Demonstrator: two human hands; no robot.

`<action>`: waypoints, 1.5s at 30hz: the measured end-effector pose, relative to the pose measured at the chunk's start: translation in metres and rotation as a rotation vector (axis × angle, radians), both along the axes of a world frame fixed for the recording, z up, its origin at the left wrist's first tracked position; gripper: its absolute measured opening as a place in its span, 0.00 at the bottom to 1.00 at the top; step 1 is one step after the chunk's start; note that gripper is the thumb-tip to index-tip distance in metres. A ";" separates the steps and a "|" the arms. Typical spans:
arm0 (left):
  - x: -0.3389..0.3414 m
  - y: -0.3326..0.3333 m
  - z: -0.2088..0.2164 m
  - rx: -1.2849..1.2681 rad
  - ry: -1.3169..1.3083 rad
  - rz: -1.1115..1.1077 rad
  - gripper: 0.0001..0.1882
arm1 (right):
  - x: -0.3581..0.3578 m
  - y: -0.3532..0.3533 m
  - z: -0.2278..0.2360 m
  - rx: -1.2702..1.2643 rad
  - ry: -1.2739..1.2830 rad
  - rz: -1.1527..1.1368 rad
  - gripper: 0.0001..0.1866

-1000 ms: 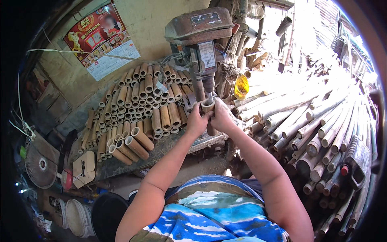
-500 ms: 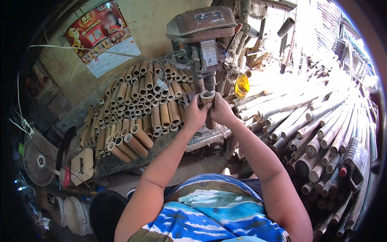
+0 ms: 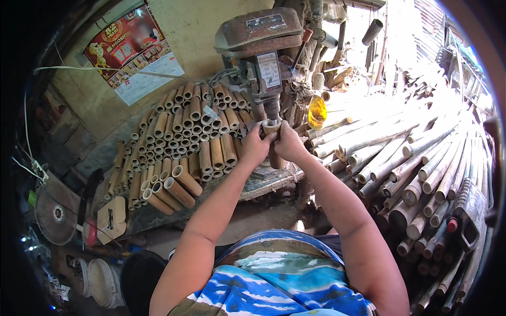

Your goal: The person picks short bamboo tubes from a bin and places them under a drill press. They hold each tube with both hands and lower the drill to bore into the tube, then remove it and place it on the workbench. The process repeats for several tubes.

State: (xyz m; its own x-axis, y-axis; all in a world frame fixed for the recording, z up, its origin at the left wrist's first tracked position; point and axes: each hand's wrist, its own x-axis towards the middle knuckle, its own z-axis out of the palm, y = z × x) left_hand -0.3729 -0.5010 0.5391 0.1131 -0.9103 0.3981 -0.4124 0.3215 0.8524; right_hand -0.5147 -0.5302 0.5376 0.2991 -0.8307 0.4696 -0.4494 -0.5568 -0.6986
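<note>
Both hands grip one short bamboo tube (image 3: 275, 159), its open end up, beneath a rusty drill press (image 3: 258, 36). My left hand (image 3: 257, 144) closes on its left side, thumb across the front. My right hand (image 3: 290, 143) closes on its right side. The drill chuck (image 3: 272, 107) points down right at the tube's open mouth; how far the bit reaches inside is hidden. Left of the press, many cut bamboo tubes (image 3: 216, 154) lie stacked on a worn workbench (image 3: 153, 218), open ends facing me.
A heap of long bamboo poles (image 3: 379, 158) fills the right side, with a grey plastic jug (image 3: 469, 213) on it. A yellow container (image 3: 317, 112) hangs beside the press. At left are a fan (image 3: 55, 213), a piece of cardboard (image 3: 112, 221) with glasses and a black bucket (image 3: 141, 279).
The view has shifted a little, so the bench and fan sit slightly further right. Both hands keep their hold on the tube under the chuck.
</note>
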 end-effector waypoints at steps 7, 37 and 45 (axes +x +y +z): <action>-0.011 -0.012 -0.001 0.006 -0.060 0.012 0.24 | -0.014 -0.005 0.002 0.022 0.018 -0.035 0.19; 0.025 -0.007 -0.001 -0.013 0.031 -0.134 0.25 | 0.019 0.023 0.011 0.009 -0.002 -0.134 0.20; 0.010 -0.025 0.008 0.083 0.150 -0.215 0.23 | 0.009 0.004 0.007 0.012 -0.010 -0.173 0.20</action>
State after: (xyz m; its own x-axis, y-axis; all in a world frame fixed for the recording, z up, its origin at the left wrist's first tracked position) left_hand -0.3629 -0.5262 0.5475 -0.0340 -0.9485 0.3149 -0.2096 0.3149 0.9257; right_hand -0.5061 -0.5258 0.5443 0.1468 -0.8747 0.4619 -0.5310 -0.4637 -0.7093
